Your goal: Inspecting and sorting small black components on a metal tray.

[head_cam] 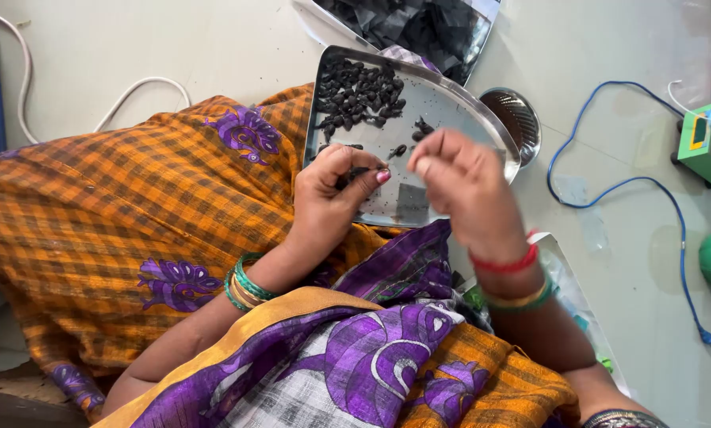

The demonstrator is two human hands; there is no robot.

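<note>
Small black lumpy pieces [359,97] are lying heaped at the far left of a shiny D-shaped steel tray [451,107] resting on the lap, just beyond both hands. The left hand [332,194] is pinching one small dark piece [361,171] between thumb and fingertips over the tray; the right hand [462,178] is hovering just beside it, fingers curled loosely, contents cannot be told. A small round steel bowl [514,119] is sitting on the pale floor touching the tray's right edge.

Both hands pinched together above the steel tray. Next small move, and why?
Probably pull the pinched dark piece apart: the left hand holds a small dark piece at its fingertips, the right hand meets it just above the steel tray, where a heap of similar pieces lies at the far end.
</note>
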